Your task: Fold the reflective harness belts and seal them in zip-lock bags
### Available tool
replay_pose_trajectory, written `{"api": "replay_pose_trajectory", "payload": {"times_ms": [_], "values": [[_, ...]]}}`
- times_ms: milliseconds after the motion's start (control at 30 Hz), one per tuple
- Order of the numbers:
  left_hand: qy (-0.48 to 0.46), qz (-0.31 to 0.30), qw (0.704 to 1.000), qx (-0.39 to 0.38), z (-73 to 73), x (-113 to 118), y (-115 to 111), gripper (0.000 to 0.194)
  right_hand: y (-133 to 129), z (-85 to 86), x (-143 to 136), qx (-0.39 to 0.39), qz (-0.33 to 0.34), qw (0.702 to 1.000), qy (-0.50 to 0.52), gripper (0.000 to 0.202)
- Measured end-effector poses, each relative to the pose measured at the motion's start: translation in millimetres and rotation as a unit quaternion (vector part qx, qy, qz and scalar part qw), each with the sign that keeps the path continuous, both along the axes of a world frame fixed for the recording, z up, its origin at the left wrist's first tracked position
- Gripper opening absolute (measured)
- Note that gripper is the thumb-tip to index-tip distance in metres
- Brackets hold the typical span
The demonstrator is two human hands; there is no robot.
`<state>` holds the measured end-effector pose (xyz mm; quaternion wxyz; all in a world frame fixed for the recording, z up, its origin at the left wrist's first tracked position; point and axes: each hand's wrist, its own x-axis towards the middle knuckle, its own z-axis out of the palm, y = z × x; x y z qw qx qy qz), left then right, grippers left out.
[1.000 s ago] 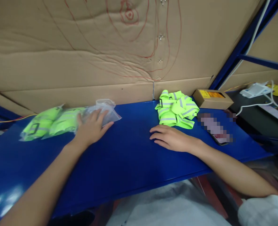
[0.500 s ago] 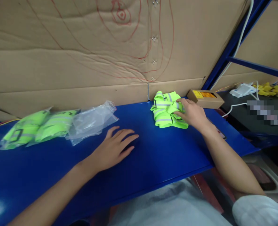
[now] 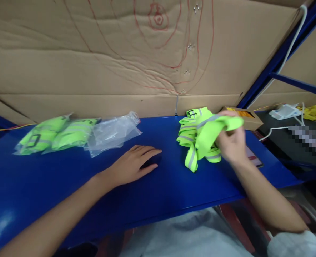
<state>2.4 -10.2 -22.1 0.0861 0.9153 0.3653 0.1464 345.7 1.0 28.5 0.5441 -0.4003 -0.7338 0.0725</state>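
Note:
A loose heap of bright yellow-green reflective straps (image 3: 187, 132) with grey stripes and a black buckle lies at the back right of the blue table. My right hand (image 3: 234, 142) is closed on part of one reflective strap (image 3: 210, 134), lifting it above the heap; its fingertips are partly hidden and blurred. My left hand (image 3: 136, 164) rests over the middle of the table, fingers extended, thumb apart, holding nothing. Beyond it, to the left, clear plastic bags (image 3: 115, 132) lie flat. Two bagged bundles of straps (image 3: 41, 137) sit farther left.
Behind the heap, a small cardboard box (image 3: 254, 121) stands against the cardboard wall (image 3: 106, 78). A phone (image 3: 254, 157) lies beside my right wrist. A dark surface (image 3: 278, 132) at the right holds a white device, cables and yellow pieces. The blue table (image 3: 174, 192) ends near my body.
My right hand has gripped a strap and raised it off the heap, which has spread toward me. The fingers of my left hand have drawn closer together. The view has shifted left.

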Motion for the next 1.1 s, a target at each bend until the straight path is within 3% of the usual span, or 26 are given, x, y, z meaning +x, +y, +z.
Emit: {"api": "replay_pose_trajectory", "payload": {"times_ms": [67,133,200,233,300,400,433,567,633,767,900,1000,1100], "values": [[-0.022,0.001,0.999,-0.049,2.5,-1.6,-3.8,0.077,-16.9,-8.6,-26.8,-0.024,0.12,0.988,-0.088,0.046],[-0.043,-0.009,0.993,-0.11,4.9,-1.9,-9.1,0.114,-33.4,-15.3,-50.9,-0.041,0.258,0.939,-0.223,0.058],[-0.068,-0.034,0.981,-0.179,7.0,0.6,-15.0,0.138,-45.0,-20.2,-67.1,-0.038,0.316,0.9,-0.297,0.056],[-0.087,-0.045,0.972,-0.213,7.8,3.0,-17.6,0.141,-48.0,-22.1,-71.5,-0.028,0.324,0.893,-0.312,0.052],[-0.15,-0.056,0.948,-0.275,8.8,9.1,-20.6,0.12,-48.5,-25.0,-73.7,-0.004,0.322,0.892,-0.317,0.049],[-0.299,-0.017,0.888,-0.349,10.8,15.2,-18.0,0.05,-39.9,-25.8,-66.9,0.059,0.312,0.902,-0.293,0.059],[-0.359,0.012,0.859,-0.364,12.9,15.2,-15.6,0.04,-36.6,-25.0,-63.9,0.076,0.297,0.909,-0.284,0.065],[-0.58,0.118,0.724,-0.355,35.0,4.9,-5.3,0.041,-27.7,-21.4,-54.7,0.064,0.17,0.94,-0.288,0.081],[-0.638,0.141,0.682,-0.327,51.1,-3.4,-1.1,0.032,-25.0,-23.3,-51.5,0.007,0.12,0.939,-0.323,0.081],[-0.649,0.223,0.679,-0.26,70.4,-18.7,7.1,0.02,-18.4,-31.8,-46.2,-0.129,0.078,0.928,-0.34,0.063],[-0.655,0.26,0.666,-0.244,64.4,-26.5,16.7,0.021,-13.6,-29.6,-41.9,-0.13,0.061,0.967,-0.21,0.047],[-0.631,0.241,0.686,-0.271,57.2,-28.8,21.4,0.02,-12.0,-22.3,-38.8,-0.133,0.069,0.988,-0.048,0.037],[-0.553,0.227,0.728,-0.334,52.6,-30.8,23.6,0.025,-9.7,-15.9,-36.0,-0.172,0.074,0.979,0.081,0.027]]}}
